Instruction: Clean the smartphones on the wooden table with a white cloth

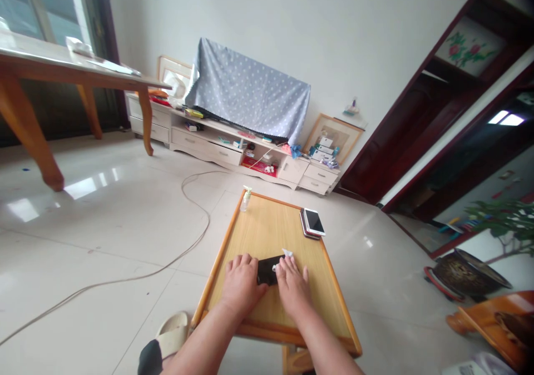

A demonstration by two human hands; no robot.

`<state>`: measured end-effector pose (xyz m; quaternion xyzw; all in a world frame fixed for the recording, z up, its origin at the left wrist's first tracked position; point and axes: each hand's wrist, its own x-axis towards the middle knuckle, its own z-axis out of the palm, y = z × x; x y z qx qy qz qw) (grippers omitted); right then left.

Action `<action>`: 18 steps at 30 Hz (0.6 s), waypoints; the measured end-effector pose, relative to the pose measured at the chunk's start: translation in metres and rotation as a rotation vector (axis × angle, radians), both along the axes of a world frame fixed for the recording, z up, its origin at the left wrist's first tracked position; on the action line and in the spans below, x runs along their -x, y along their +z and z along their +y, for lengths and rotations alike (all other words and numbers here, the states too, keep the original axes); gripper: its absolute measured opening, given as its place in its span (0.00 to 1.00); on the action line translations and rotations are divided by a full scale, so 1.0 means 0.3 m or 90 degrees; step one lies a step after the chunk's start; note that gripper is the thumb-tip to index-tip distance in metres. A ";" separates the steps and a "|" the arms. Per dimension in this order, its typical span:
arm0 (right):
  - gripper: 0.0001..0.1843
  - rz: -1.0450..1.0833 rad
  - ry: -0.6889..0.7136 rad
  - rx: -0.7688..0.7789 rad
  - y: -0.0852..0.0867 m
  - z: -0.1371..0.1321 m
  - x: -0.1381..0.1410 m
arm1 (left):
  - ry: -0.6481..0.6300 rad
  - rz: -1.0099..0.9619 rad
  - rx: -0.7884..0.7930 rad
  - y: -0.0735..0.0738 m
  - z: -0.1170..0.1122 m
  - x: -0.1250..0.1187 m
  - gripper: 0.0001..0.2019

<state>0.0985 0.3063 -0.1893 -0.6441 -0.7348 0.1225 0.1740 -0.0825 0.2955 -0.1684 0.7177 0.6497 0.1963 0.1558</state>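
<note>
A black, dark-screened phone (267, 270) lies flat on the wooden table (271, 213) between my two hands. My left hand (242, 280) is closed around its left end, thumb along the near edge. Over the right end rests my right hand (293, 286), fingers pressed down on a crumpled white tissue (287, 252). Parts of the tissue stick out beyond my fingertips and beside them. Both ends of the phone are partly covered by my hands.
A small clear pump bottle (246, 200) stands at the table's far left corner. Stacked devices, a white tablet (314, 221) on top, lie at the right edge. A cable (196, 241) runs across the floor at left. A potted plant (467, 272) stands at right.
</note>
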 end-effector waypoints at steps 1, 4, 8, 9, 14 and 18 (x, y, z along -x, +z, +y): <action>0.31 0.006 0.023 -0.001 -0.007 -0.010 0.014 | 0.003 0.001 -0.002 -0.001 0.000 0.000 0.16; 0.28 0.040 0.134 -0.017 -0.023 -0.057 0.059 | -0.001 -0.002 -0.005 -0.003 -0.004 0.001 0.12; 0.25 0.092 0.132 -0.010 -0.008 -0.070 0.068 | 0.002 -0.008 -0.008 -0.001 -0.009 -0.002 0.13; 0.24 0.107 0.114 -0.008 0.005 -0.061 0.062 | 0.007 -0.008 -0.010 0.000 -0.009 -0.003 0.13; 0.21 0.203 0.049 -0.118 0.094 0.001 0.052 | 0.010 -0.018 0.002 0.003 -0.003 0.003 0.19; 0.22 0.310 0.018 -0.201 0.141 0.099 0.094 | 0.010 -0.036 0.006 -0.002 0.006 0.016 0.20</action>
